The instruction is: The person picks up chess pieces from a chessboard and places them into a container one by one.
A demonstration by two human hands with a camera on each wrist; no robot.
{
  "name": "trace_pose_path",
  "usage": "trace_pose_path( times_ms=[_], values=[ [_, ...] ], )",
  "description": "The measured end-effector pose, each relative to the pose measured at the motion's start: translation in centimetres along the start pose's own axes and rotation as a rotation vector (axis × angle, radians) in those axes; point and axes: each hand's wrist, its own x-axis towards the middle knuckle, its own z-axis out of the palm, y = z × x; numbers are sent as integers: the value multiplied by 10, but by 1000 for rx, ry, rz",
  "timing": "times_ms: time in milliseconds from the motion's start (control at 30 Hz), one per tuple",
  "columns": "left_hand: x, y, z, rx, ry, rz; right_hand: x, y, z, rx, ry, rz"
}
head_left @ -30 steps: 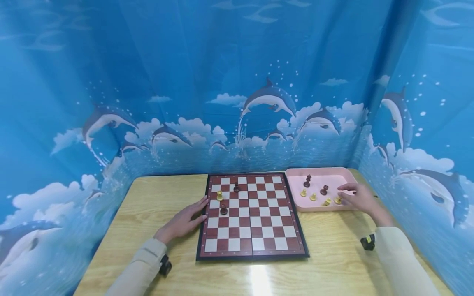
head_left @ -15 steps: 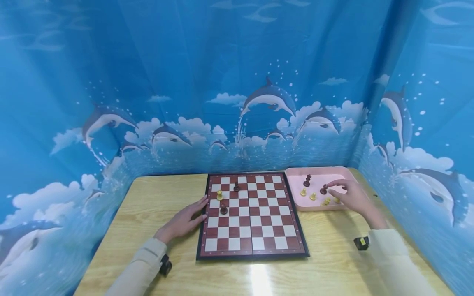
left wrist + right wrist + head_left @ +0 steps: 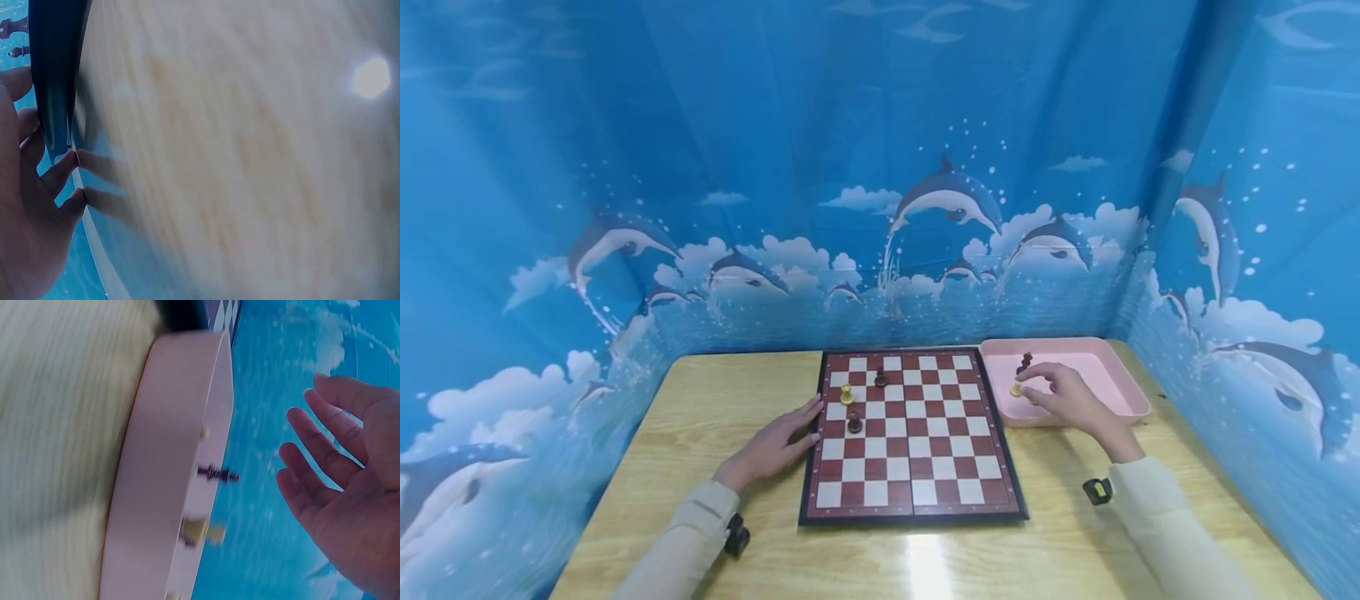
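The chessboard (image 3: 936, 450) lies on the wooden table, bearing a yellow chess piece (image 3: 847, 395) and two dark chess pieces (image 3: 854, 423) near its left side. My left hand (image 3: 772, 447) rests along the board's left edge, fingers mostly straight. To the right of the board, my right hand (image 3: 1067, 400) hovers over the pink tray (image 3: 1123, 387), thumb and forefinger apart beside a yellow pawn (image 3: 1015, 389). A tall dark piece (image 3: 1024, 362) stands just behind that pawn. In the right wrist view, the right hand (image 3: 350, 462) holds nothing. In the head view, it hides other pieces in the tray.
A blue curtain (image 3: 775, 167) printed with dolphins closes off the back and sides of the table (image 3: 737, 383). The tray stands close to the board's right edge. Dark wrist cameras (image 3: 1097, 491) sit at both cuffs.
My right hand has moved left across the tray, from the yellow pieces at its right, past a dark piece, to the pawn near the left wall. My left hand has stayed put.
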Motion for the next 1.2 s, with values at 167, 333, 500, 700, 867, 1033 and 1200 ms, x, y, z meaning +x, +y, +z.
trace_pose_path(
  times_ms=[167,333,500,700,867,1033,1200],
  values=[
    [0,1,0,1,9,19,10,-19,14,14,-51,-30],
    [1,1,0,1,10,25,20,-37,31,51,-120,-53],
    [2,1,0,3,-4,12,29,-52,48,96,-208,-72],
    [2,1,-1,-5,-14,-14,41,-70,67,144,-269,-89],
    [3,1,-1,-10,-13,-20,47,-87,81,194,-311,-86],
    [3,1,-1,-12,-10,-19,52,-98,96,205,-330,-105],
    [1,1,0,-8,-13,-25,55,-109,108,243,-355,-135]
  ],
)
